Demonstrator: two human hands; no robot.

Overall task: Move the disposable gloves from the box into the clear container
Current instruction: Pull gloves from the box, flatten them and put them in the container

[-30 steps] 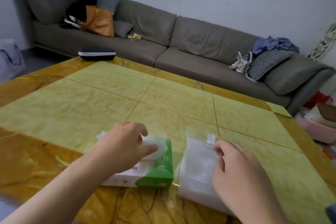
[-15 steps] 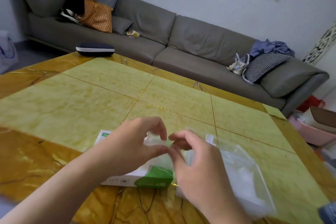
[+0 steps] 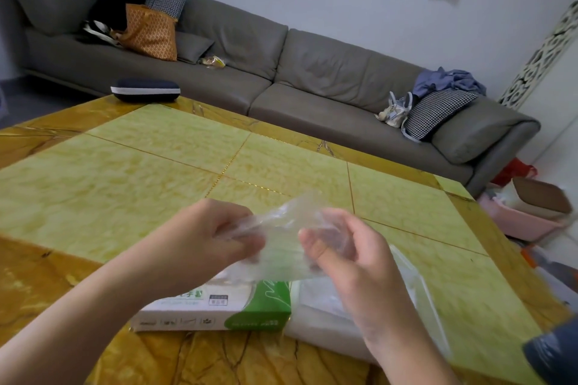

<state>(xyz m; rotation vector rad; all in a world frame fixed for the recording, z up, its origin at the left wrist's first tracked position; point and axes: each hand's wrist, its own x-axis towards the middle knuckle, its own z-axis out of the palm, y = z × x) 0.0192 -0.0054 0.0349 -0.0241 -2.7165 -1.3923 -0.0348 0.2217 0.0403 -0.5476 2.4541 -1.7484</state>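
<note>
I hold a thin disposable glove (image 3: 283, 228) stretched between both hands, left hand (image 3: 219, 237) and right hand (image 3: 347, 253) each pinching an end, above the box (image 3: 225, 306) so it can go flat into the clear container (image 3: 416, 297) just beside it.

Two hands (image 3: 215, 237) (image 3: 350, 256), one glove (image 3: 281, 241), one box (image 3: 237, 306) (green-ended), one container (image 3: 419, 300).

Both hands (image 3: 281, 244) have lifted a glove (image 3: 281, 247) above the box (image 3: 244, 306).
</note>
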